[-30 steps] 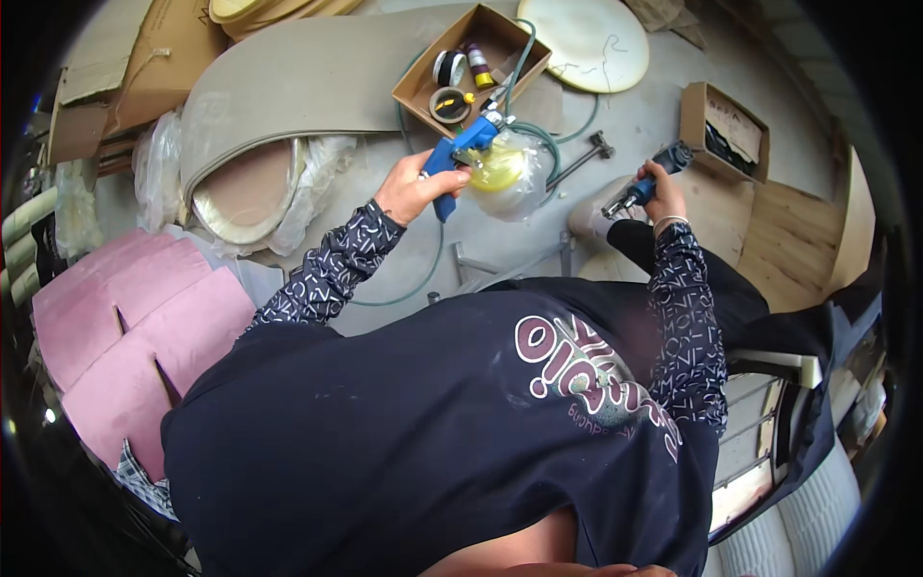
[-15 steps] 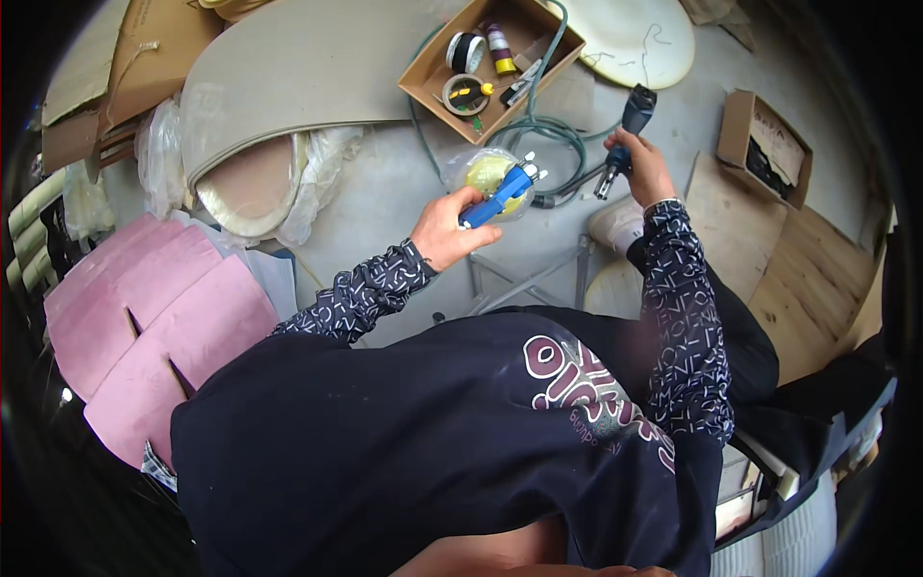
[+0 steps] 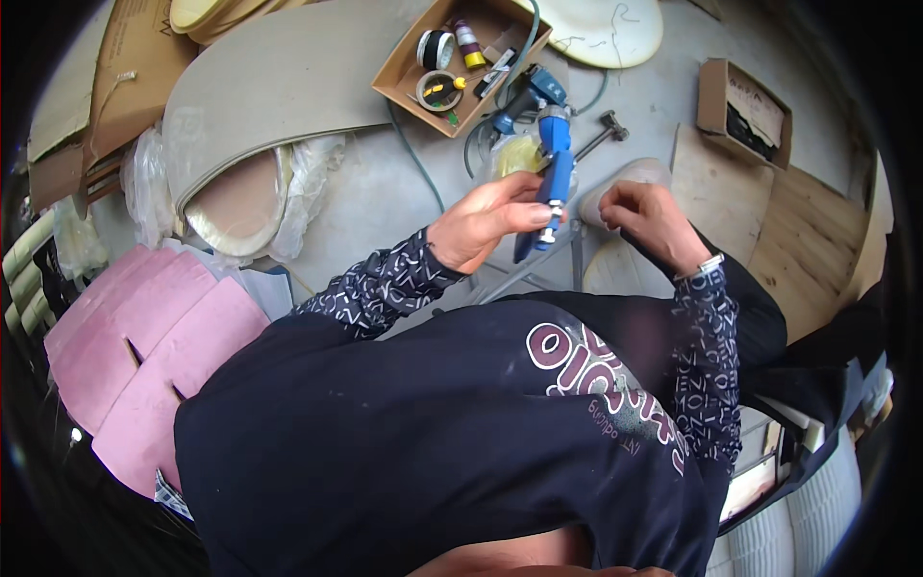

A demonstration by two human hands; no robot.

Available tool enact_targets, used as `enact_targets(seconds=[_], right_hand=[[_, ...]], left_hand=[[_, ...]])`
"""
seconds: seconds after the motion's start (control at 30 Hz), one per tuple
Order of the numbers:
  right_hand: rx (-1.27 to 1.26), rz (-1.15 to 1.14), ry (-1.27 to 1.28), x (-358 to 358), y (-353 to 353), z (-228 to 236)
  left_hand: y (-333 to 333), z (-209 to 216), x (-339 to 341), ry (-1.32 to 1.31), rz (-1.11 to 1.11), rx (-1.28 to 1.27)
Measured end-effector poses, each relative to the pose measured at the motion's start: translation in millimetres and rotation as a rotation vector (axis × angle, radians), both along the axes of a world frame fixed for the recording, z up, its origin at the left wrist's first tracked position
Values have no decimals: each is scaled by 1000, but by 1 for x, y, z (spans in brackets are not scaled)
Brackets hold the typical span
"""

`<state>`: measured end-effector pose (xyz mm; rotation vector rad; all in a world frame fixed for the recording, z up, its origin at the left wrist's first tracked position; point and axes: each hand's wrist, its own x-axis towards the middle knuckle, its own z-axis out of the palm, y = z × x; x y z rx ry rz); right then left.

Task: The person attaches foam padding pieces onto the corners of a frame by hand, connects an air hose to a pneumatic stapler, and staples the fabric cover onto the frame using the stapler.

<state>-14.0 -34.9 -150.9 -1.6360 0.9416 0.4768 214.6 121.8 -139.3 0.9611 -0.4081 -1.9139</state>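
My left hand [image 3: 490, 221] is closed around a blue spray gun [image 3: 555, 163] with metal fittings, holding it raised in front of me. To its right, my right hand [image 3: 654, 216] has its fingers curled in; whatever they may hold is hidden. Beyond the spray gun a dark blue power tool [image 3: 546, 88] lies beside the cardboard box, partly covered by the gun. A clear plastic bag with something yellow [image 3: 514, 156] lies just behind the gun. A metal rod with a T-shaped end [image 3: 603, 130] sits between the two hands, further off.
An open cardboard box [image 3: 402, 82] holds tape rolls, a tube and small tools. A green hose [image 3: 415, 154] runs over the floor. A large grey curved panel [image 3: 279, 77] stands left, pink sheets [image 3: 154, 346] nearer. Another box [image 3: 742, 115] and wooden boards [image 3: 798, 255] are right.
The dark blue power tool has left my right hand and now lies by the box. My right hand has drawn nearer to me. My left hand has moved right, turning the spray gun more upright.
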Motion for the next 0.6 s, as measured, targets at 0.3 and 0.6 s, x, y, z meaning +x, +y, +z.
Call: enact_targets(seconds=[0.3,0.6], right_hand=[[-435,-810,-324,-51,55,13],[-497,-1180,-473,-101,-5,23]], left_hand=[[-107,-5,-146,134,72,-136],[-74,-33,-119,-756,-32,-813]])
